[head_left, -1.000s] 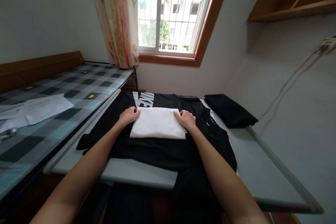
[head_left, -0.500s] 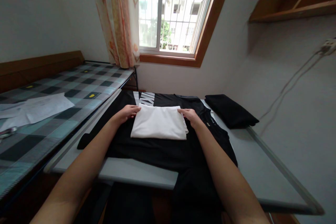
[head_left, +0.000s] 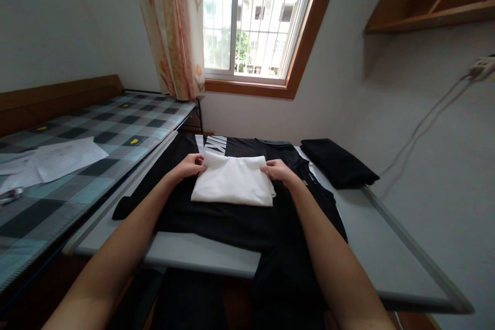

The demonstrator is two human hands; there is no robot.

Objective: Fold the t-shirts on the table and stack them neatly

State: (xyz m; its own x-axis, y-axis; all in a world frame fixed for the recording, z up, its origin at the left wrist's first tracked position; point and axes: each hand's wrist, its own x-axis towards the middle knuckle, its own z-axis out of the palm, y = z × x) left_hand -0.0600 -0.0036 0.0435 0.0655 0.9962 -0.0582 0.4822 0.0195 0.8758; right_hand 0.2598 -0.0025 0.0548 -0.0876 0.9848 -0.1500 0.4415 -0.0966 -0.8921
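A folded white cloth (head_left: 234,180), possibly a garment, lies on a spread-out black shirt (head_left: 216,221) with white lettering near its far side. My left hand (head_left: 189,166) pinches the cloth's far left corner. At the far right corner, my right hand (head_left: 279,170) grips the same cloth between thumb and fingers. Loose layers show along the cloth's right edge. The black shirt hangs partly over the near edge of the pale table (head_left: 204,253).
On the table's right side sits a folded black cloth (head_left: 338,162). To the left, a bed with a checked cover (head_left: 154,113) bears sheets of paper (head_left: 65,160). A window (head_left: 259,20) with a curtain (head_left: 178,31) is ahead; a wooden shelf (head_left: 429,18) hangs at upper right.
Both hands have shifted their grip slightly at the cloth's far corners, and its far edge looks a little more rumpled. The shirt and folded black cloth stay in place.
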